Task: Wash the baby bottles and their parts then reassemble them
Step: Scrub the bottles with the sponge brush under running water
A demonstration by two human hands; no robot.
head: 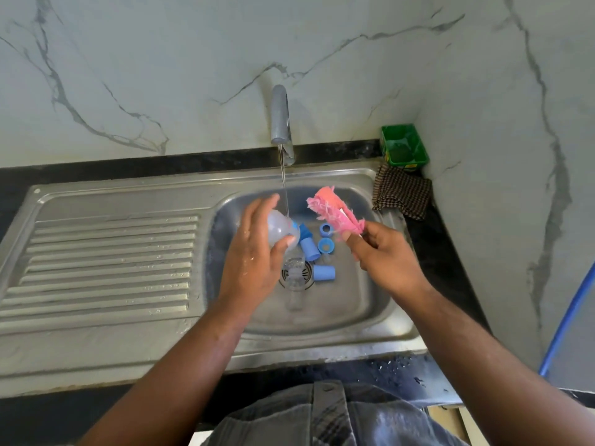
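Left hand (254, 252): the fingers (265, 204) and thumb curl round the bottle (279, 229) and grip it from both sides. The bottle is clear, smooth plastic with a rounded body and blue markings at the end that points toward the basin centre. It lies tilted in the grip, above the basin, directly under the water stream (284, 188), which lands on its upper side.

Right hand (384, 255): the fingertips (349, 235) pinch the lower end of the brush (333, 210). The brush is pink, soft and frayed, with ragged strips around a pale core (exact material cannot be told). It points up and away from the hand, beside the stream and apart from the bottle.

On the basin floor, between the hands:
- two blue cylindrical caps (324, 273), lying on their sides;
- two blue rings (325, 229), open in the middle;
- a clear piece (294, 263) on the drain (304, 278).

These parts lie loose and close together.

Sink (370, 304): stainless steel, rounded basin, with a ribbed drainboard (112, 252) on the left. Tap (280, 117): chrome, running, at the rear. A checked cloth (402, 194) lies at the right rear rim; a green rectangular tub (404, 144) stands in the corner behind it. Counter (402, 375): black, with droplets. Wall (161, 75): white with grey veins.
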